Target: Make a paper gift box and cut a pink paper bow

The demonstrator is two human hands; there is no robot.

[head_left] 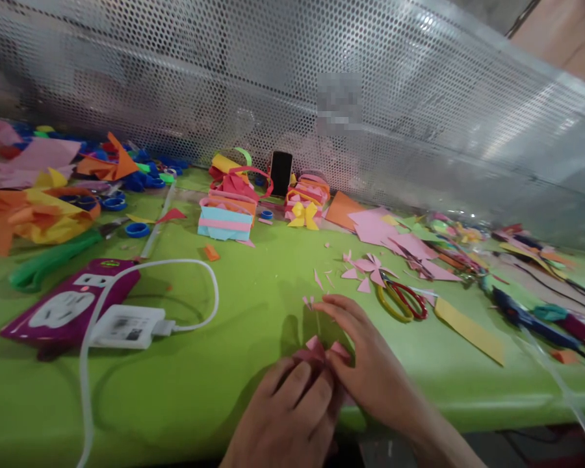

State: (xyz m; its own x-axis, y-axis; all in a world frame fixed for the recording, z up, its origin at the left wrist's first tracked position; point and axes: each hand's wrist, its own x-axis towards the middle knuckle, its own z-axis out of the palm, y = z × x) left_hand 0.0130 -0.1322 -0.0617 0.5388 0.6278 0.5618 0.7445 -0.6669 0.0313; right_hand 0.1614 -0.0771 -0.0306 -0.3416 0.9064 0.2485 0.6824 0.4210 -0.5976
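My left hand [292, 406] is closed around a folded pink paper flower [314, 348] near the table's front edge; its lower part is hidden by the fingers. My right hand [368, 351] curves in from the right, thumb against the flower's right petal and the other fingers stretched out, apart from the thumb. By its index fingertip is a tiny pink paper piece [309, 301] with a thin pale strand below it; whether the finger touches it I cannot tell. Beyond lie pink paper scraps [364, 285], a cut pink paper flower [372, 264] and red-and-yellow-handled scissors [403, 300].
On the green table [253, 286] at left are a purple case [73, 305], a white adapter [127, 326] with a looping cable, and a green-handled tool [53, 260]. Paper bags [227, 219] and a phone [281, 173] stand behind. A glue gun [521, 312] lies right, before a perforated metal panel [253, 78].
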